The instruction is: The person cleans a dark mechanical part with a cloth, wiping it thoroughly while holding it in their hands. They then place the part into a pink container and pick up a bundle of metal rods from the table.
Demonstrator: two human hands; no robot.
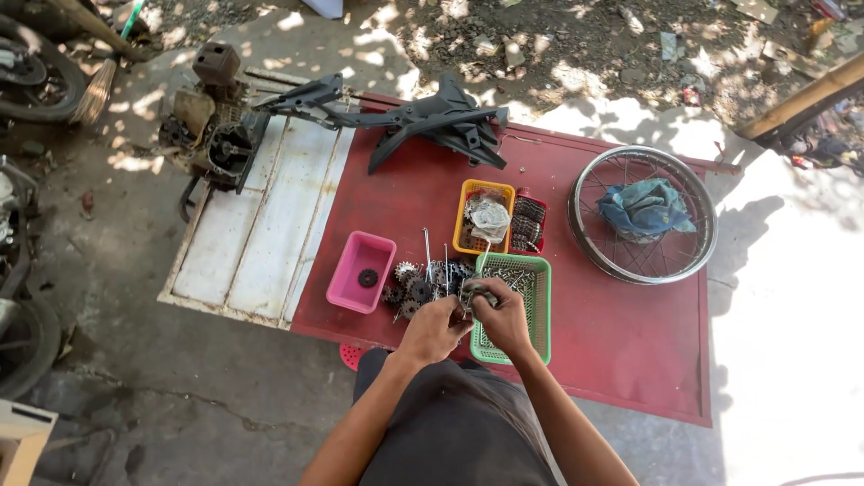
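Both hands meet over the near edge of a red panel, fingers closed on a small metal part.

The left hand and right hand come in from bent forearms, knuckles up, and pinch the small grey metal part between them at the left rim of the green basket; what kind of part it is cannot be told; just beyond the left hand lies a heap of dark sprockets, with a pink tray holding one dark ring to its left; behind them stand an orange basket and a small red basket; a spoked wheel rim with a blue rag sits to the right; a black plastic frame piece lies at the far edge of the red panel; an engine block rests by the white panel.
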